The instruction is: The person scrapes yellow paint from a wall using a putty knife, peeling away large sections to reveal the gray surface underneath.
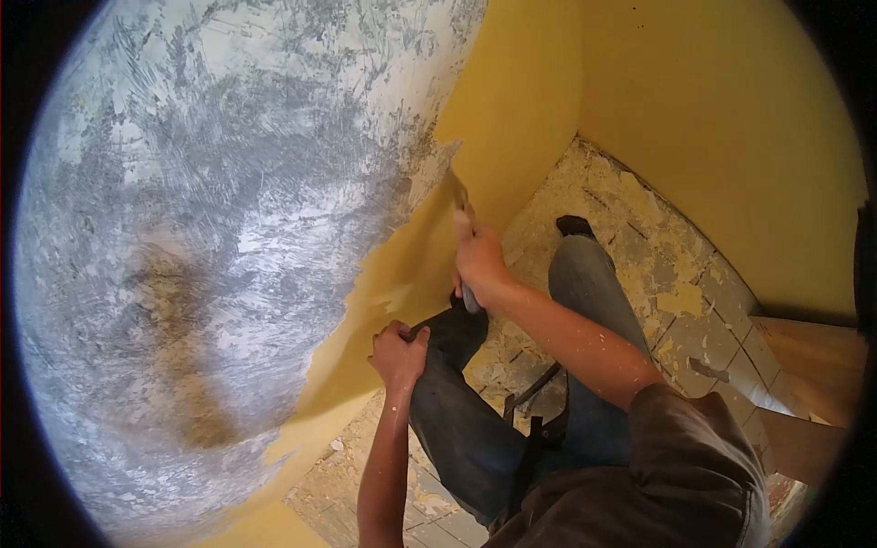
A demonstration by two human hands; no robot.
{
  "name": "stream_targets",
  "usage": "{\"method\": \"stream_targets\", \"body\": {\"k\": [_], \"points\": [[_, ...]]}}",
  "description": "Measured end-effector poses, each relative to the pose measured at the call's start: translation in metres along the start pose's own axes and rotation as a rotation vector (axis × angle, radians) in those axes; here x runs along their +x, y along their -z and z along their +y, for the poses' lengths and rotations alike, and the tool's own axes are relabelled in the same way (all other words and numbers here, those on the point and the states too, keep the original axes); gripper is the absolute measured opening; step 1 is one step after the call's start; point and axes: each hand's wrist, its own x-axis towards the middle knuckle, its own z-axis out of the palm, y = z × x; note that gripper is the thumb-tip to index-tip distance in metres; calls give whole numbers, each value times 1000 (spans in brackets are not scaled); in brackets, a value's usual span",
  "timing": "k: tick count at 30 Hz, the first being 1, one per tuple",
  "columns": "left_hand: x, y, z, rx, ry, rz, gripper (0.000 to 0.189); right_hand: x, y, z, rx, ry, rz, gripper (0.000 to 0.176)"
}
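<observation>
Nearest the camera: a dark sleeve [694,457] and jeans [475,438], the person half-crouched beside the wall. Left hand [398,354] clenched into a fist, resting on the left knee, holding nothing visible. Right hand [480,265] above it, wrapped tight around the handle of a scraper [460,201], blade up and laid against the edge of the yellow paint [512,100], just where paint meets bare wall. Stripped wall [210,228] fills the left of the view: grey-white plaster, scored and blotchy, with a brownish patch low down. By my reading the broad part of this face is done (some thin residue looks left on it); what is left is the yellow band running from the blade down to the floor line, plus the adjoining corner walls, fully painted. Beyond the knees, a tiled floor [722,342] littered with paint flakes [681,300], a dark shoe [574,224] planted among them. Far right, a wooden step [813,365].
</observation>
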Motion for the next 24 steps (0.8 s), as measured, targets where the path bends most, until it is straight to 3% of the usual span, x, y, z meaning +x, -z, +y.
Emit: {"method": "stream_targets", "body": {"k": [11,18,24], "points": [[-1,2,-1,9,10,-10,35,14,3,6,-63,1,-32,58],[0,1,-3,3,8,-3,36,6,3,2,-46,53,42,55],[7,1,1,3,-10,13,36,5,6,-6,-148,28,-14,57]]}}
